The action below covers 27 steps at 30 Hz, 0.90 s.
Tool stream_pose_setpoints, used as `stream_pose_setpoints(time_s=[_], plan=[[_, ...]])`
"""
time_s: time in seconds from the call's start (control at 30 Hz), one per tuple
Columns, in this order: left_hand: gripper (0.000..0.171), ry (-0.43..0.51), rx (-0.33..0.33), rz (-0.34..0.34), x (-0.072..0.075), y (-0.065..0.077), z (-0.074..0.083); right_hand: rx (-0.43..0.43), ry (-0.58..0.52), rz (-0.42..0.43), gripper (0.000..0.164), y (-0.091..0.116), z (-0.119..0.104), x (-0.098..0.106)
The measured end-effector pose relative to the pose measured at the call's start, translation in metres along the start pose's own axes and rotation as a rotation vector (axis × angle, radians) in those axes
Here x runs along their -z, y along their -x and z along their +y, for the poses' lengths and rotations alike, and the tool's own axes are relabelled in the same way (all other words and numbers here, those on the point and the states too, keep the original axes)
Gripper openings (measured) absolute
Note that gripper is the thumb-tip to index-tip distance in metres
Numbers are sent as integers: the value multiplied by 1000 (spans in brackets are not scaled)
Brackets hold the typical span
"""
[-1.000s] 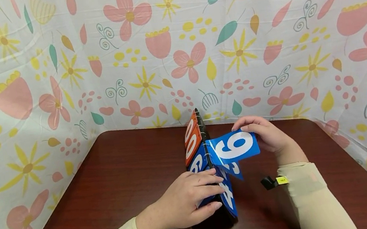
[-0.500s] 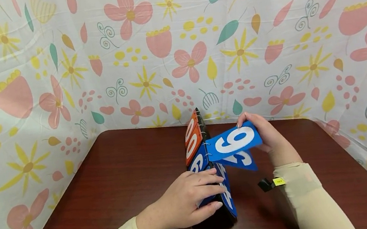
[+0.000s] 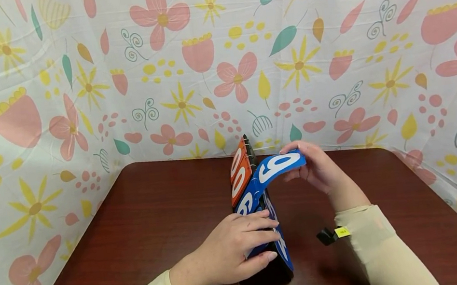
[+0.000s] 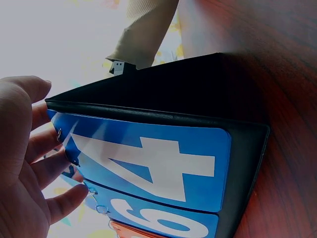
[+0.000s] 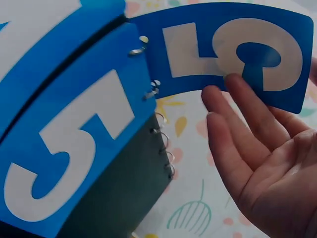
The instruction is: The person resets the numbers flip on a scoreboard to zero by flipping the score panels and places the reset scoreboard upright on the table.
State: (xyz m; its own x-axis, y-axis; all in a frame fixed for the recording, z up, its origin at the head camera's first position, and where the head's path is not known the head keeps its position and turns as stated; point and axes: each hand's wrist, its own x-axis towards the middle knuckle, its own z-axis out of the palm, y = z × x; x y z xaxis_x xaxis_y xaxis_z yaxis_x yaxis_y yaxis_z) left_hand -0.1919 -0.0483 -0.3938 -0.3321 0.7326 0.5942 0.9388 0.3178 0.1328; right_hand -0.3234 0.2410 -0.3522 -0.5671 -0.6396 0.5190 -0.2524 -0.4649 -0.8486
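A black flip scoreboard (image 3: 265,273) stands like a tent on the table, with ringed number cards along its ridge. My left hand (image 3: 226,250) rests across the ridge at the near end, fingers spread and tips over the right side. In the left wrist view, a blue 4 card (image 4: 148,163) lies on the face below those fingers. My right hand (image 3: 320,171) holds the free end of a raised blue number card (image 3: 277,166), which bows upward from its rings. In the right wrist view its underside shows a white 5, and another blue 5 card (image 5: 74,148) lies on the board.
Red cards with zeros (image 3: 239,175) sit at the scoreboard's far end. The dark reddish-brown table (image 3: 146,212) meets a flower-printed cloth (image 3: 114,80) behind and at the sides. A small black device with a yellow tag (image 3: 342,232) hangs at the right sleeve.
My right hand has moved left toward the ridge with the raised card, which now bends. Another card beneath it has left its side in the head view. My left hand stays put.
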Motion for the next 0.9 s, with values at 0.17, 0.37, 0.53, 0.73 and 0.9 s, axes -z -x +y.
stream_pose_setpoints(time_s=[0.17, 0.37, 0.53, 0.73, 0.9], plan=[[34, -42, -36, 11, 0, 0, -2, -12, 130, -48, 44, -4, 2, -12], [34, -54, -50, 20, 0, 0, -2, -6, 158, -86, 51, -6, 4, -18], [34, -49, -51, 15, 1, -1, -2, 5, 177, -85, 52, -6, 4, -20], [32, -61, -65, 32, -1, -1, -1, 7, 226, -81, 48, -5, 2, -20], [31, -72, -68, 41, -3, -2, 0, -18, 261, -55, 45, -2, 0, -20]])
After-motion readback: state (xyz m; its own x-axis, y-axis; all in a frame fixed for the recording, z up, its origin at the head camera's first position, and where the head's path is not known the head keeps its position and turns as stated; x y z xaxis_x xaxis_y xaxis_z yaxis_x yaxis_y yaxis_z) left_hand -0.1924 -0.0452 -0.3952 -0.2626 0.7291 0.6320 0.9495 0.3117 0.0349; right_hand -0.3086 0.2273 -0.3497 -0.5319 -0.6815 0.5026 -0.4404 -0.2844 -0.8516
